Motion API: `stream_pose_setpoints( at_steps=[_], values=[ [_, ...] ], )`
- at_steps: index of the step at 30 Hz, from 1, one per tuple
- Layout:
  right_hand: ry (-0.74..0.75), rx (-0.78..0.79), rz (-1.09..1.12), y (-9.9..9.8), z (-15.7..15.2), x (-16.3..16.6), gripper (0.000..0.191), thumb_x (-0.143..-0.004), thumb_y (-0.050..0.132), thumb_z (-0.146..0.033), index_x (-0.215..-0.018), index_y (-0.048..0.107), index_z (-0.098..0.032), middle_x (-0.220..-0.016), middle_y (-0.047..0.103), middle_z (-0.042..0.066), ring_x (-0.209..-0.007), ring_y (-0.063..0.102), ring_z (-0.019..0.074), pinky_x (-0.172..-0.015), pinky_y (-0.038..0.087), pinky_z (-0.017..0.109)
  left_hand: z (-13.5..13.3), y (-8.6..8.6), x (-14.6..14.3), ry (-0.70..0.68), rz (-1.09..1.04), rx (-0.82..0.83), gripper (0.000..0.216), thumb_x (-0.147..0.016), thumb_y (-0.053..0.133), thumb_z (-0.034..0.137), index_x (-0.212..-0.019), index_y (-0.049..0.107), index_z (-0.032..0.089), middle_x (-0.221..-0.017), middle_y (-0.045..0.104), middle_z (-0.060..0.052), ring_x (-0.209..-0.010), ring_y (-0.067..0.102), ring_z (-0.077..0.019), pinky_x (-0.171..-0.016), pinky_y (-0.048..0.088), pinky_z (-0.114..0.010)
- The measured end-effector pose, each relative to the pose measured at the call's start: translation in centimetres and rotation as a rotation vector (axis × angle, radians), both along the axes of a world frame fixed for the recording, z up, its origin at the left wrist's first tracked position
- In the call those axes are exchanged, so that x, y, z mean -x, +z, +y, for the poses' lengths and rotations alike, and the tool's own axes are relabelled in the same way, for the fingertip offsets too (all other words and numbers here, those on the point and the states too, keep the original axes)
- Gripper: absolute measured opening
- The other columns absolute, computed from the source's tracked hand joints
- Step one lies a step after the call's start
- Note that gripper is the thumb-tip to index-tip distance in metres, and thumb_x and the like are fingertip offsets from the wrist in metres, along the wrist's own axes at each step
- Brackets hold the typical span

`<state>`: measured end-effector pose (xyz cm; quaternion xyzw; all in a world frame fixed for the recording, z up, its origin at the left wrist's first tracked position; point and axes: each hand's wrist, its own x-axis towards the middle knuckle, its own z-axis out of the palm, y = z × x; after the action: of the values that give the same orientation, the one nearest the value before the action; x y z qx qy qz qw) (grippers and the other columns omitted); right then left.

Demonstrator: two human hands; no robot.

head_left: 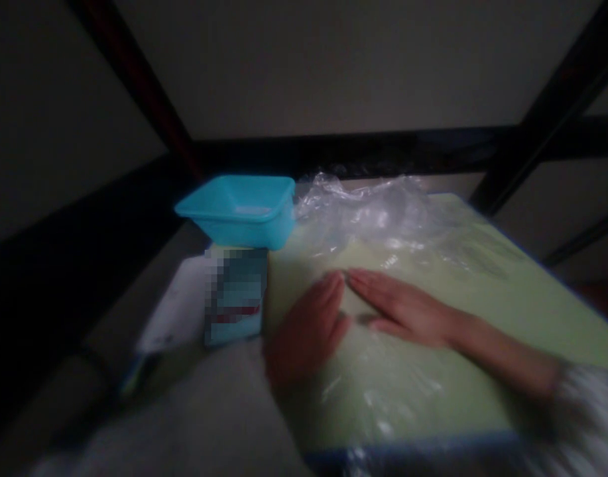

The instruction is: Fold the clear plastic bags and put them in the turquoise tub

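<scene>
A clear plastic sheet or bag (pixel 378 212) is spread over the pale green table top (pixel 512 291), bunched and crinkled toward the back. My left hand (pixel 308 324) lies on the plastic with its fingers stretched forward, somewhat blurred. Across from it, my right hand (pixel 408 308) rests flat on the same plastic, fingers extended toward the left hand. The fingertips of both hands almost meet near the middle. Neither hand grips anything. Part of the plastic reaches the table's front edge.
A turquoise plastic basin (pixel 234 228) stands at the back left. In front of it lies a partly pixelated, light-blue flat item (pixel 241 298) with a red stripe. White paper (pixel 177 305) is left of that. Dark frame bars (pixel 343 152) run behind the table.
</scene>
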<state>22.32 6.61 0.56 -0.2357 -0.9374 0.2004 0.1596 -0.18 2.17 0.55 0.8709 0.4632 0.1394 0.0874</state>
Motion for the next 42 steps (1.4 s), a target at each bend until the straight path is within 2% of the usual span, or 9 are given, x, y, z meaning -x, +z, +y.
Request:
stream_pose_setpoints(
  at_steps=[5, 9, 16, 21, 27, 31, 36, 42],
  values=[
    [0.037, 0.015, -0.068, -0.9, -0.5, 0.1, 0.077, -0.091, 0.045, -0.053, -0.149, 0.017, -0.012, -0.154, 0.015, 0.015, -0.142, 0.015, 0.0261, -0.117, 0.009, 0.045, 0.2, -1.5, 0.2, -0.028, 0.113, -0.036, 0.059, -0.095, 0.036, 0.036, -0.14, 0.025, 0.0, -0.151, 0.024, -0.025, -0.143, 0.016, -0.0282, -0.115, 0.024, -0.047],
    [-0.019, 0.017, -0.116, -1.0, 0.1, -0.5, 0.079, -0.092, 0.041, -0.056, -0.148, 0.017, -0.007, -0.153, 0.013, 0.018, -0.142, 0.012, 0.0271, -0.117, 0.009, 0.046, 0.4, -1.3, 0.4, -0.033, 0.152, -0.038, 0.06, -0.094, 0.037, 0.037, -0.14, 0.025, 0.001, -0.151, 0.024, -0.024, -0.142, 0.016, -0.0292, -0.115, 0.024, -0.047],
    [-0.153, 0.061, -0.116, -1.0, 2.1, -3.0, 0.079, -0.089, 0.044, -0.058, -0.149, 0.017, -0.014, -0.155, 0.009, 0.012, -0.142, 0.01, 0.0292, -0.117, 0.011, 0.046, 0.5, -1.0, 0.5, -0.031, 0.168, 0.003, 0.061, -0.094, 0.039, 0.037, -0.141, 0.025, 0.001, -0.152, 0.022, -0.023, -0.142, 0.017, -0.0292, -0.115, 0.022, -0.046],
    [-0.214, 0.069, -0.185, -0.5, 2.7, -4.0, 0.08, -0.089, 0.043, -0.059, -0.149, 0.017, -0.012, -0.154, 0.008, 0.013, -0.141, 0.009, 0.0313, -0.116, 0.014, 0.048, 0.6, -1.0, 0.6, -0.03, 0.169, 0.017, 0.06, -0.094, 0.039, 0.037, -0.141, 0.026, 0.002, -0.152, 0.022, -0.022, -0.142, 0.016, -0.0297, -0.115, 0.022, -0.048],
    [-0.209, -0.031, -0.257, -0.3, 2.7, -4.3, 0.079, -0.091, 0.037, -0.061, -0.15, 0.013, -0.014, -0.154, 0.009, 0.013, -0.14, 0.012, 0.0306, -0.114, 0.02, 0.047, 0.6, -1.1, 0.8, 0.029, 0.174, -0.036, 0.06, -0.096, 0.032, 0.043, -0.141, 0.027, 0.004, -0.152, 0.025, -0.02, -0.142, 0.017, -0.0281, -0.114, 0.025, -0.045],
    [-0.237, -0.101, -0.325, -0.2, 2.5, -4.6, 0.079, -0.091, 0.033, -0.062, -0.15, 0.011, -0.015, -0.154, 0.013, 0.013, -0.14, 0.015, 0.0292, -0.114, 0.023, 0.046, 0.9, -1.2, 0.9, 0.093, 0.212, -0.06, 0.061, -0.096, 0.028, 0.044, -0.139, 0.03, 0.0, -0.149, 0.027, -0.024, -0.141, 0.021, -0.0298, -0.112, 0.028, -0.047],
    [-0.29, -0.147, -0.364, -0.2, 2.1, -4.7, 0.079, -0.091, 0.029, -0.064, -0.149, 0.018, -0.011, -0.152, 0.02, 0.016, -0.139, 0.019, 0.0294, -0.113, 0.024, 0.045, 1.2, -1.0, 1.0, 0.183, 0.268, -0.045, 0.06, -0.096, 0.029, 0.043, -0.138, 0.032, 0.0, -0.149, 0.028, -0.024, -0.14, 0.025, -0.0312, -0.11, 0.03, -0.05],
    [-0.457, -0.223, -0.381, -0.8, 2.5, -5.1, 0.089, -0.088, 0.023, -0.07, -0.144, 0.029, 0.0, -0.148, 0.026, 0.025, -0.137, 0.026, 0.0355, -0.11, 0.027, 0.052, 1.1, -0.5, 1.1, 0.224, 0.239, -0.092, 0.062, -0.096, 0.029, 0.043, -0.138, 0.03, -0.003, -0.15, 0.024, -0.025, -0.141, 0.017, -0.0319, -0.112, 0.026, -0.05]
  ],
)
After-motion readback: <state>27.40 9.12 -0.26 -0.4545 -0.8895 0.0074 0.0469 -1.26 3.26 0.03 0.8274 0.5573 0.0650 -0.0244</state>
